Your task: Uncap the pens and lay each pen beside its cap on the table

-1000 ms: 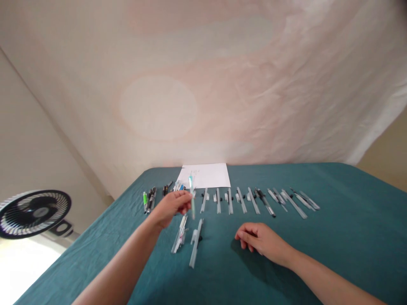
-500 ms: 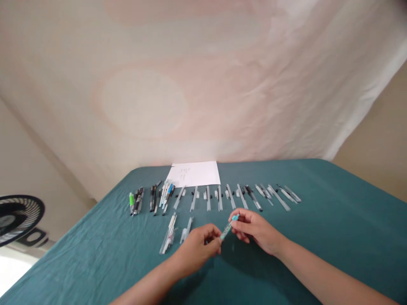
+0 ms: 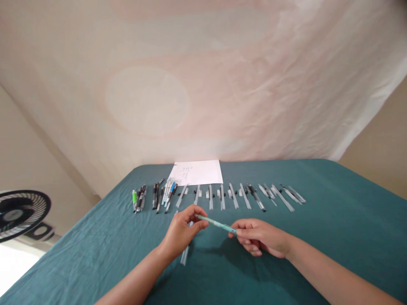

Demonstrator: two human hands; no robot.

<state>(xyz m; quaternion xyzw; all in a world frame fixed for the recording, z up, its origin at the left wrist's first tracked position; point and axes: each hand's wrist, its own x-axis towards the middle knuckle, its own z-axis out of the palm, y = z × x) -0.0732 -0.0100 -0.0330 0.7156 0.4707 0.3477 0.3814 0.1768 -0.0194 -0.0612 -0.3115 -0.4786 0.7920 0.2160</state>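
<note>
A slim pale-green pen (image 3: 219, 224) is held in the air between both hands, sloping slightly down to the right. My left hand (image 3: 182, 231) has its thumb and fingers closed at the pen's left end. My right hand (image 3: 260, 237) pinches the other end between thumb and forefinger, its remaining fingers curled below. Beneath my left hand a clear plastic piece (image 3: 185, 256) lies on the cloth, partly covered by the hand.
Behind the hands, a row of clear pen parts (image 3: 233, 197) spans the green tablecloth (image 3: 333, 237). Dark pens (image 3: 140, 199) and a blue-and-white group (image 3: 170, 192) lie to the left. A white paper (image 3: 203, 169) rests at the back; a black fan (image 3: 22, 216) is at far left.
The pen has swung from slanting up to the right to sloping down to the right, with more of it showing. My left hand has shifted left and up; my right hand sits slightly lower.
</note>
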